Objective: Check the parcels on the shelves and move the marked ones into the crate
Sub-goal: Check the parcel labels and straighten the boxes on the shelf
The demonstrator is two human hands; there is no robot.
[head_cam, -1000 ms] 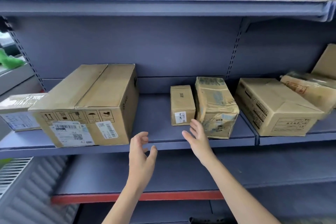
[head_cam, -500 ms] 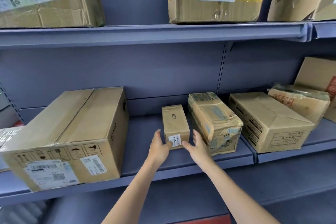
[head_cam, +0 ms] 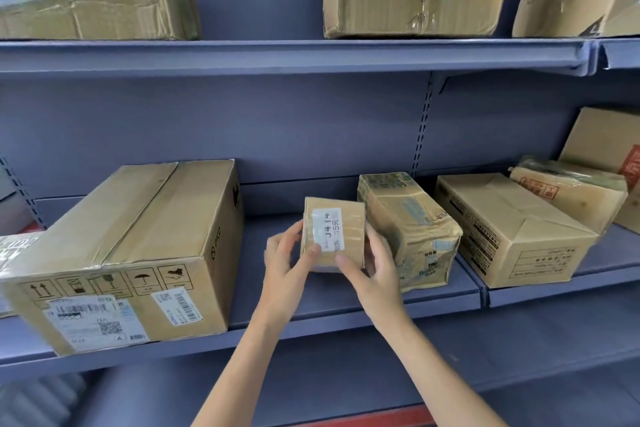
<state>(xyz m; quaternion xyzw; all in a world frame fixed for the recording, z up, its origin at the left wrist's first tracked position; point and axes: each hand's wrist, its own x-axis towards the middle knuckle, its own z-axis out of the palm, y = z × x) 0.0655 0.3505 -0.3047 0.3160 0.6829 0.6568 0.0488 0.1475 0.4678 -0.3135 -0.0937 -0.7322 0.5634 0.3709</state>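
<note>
Small box (head_cam: 333,234) held between both hands above the middle shelf (head_cam: 346,319), tipped so its white label (head_cam: 327,229) faces the camera. Left hand (head_cam: 289,262) clasps the left side, thumb just below the label; right hand (head_cam: 372,267) clasps the right side, thumb on the lower front edge. Crate not in view. For a clean check: keep thumbs off the label, hold steady, clear of the taped parcel (head_cam: 408,229) just right of the grip.
</note>
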